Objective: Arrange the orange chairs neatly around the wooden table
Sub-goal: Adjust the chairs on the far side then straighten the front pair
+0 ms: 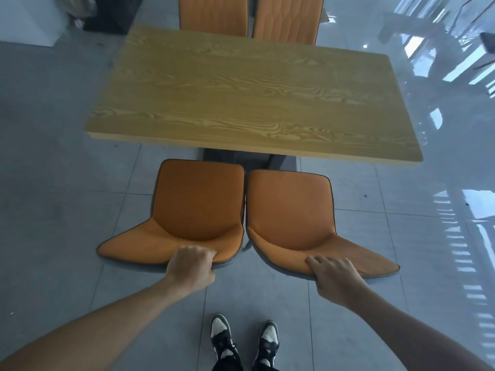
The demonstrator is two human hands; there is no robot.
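Note:
The wooden table [241, 95] stands in the middle of the view. Two orange chairs stand side by side at its near edge, their seats just short of the tabletop. My left hand [191, 266] grips the top of the backrest of the near left chair [198, 199]. My right hand [334, 277] grips the backrest top of the near right chair [289, 207]. The two chairs almost touch along their inner sides. Behind the table's far edge stand the far left chair [213, 16] and the far right chair [288, 18], backrests facing me.
Grey floor tiles [67, 183] surround the table, glossy with window reflections on the right. My two shoes [243, 341] stand behind the near chairs. A dark object [112, 14] and a white wall base sit at the far left.

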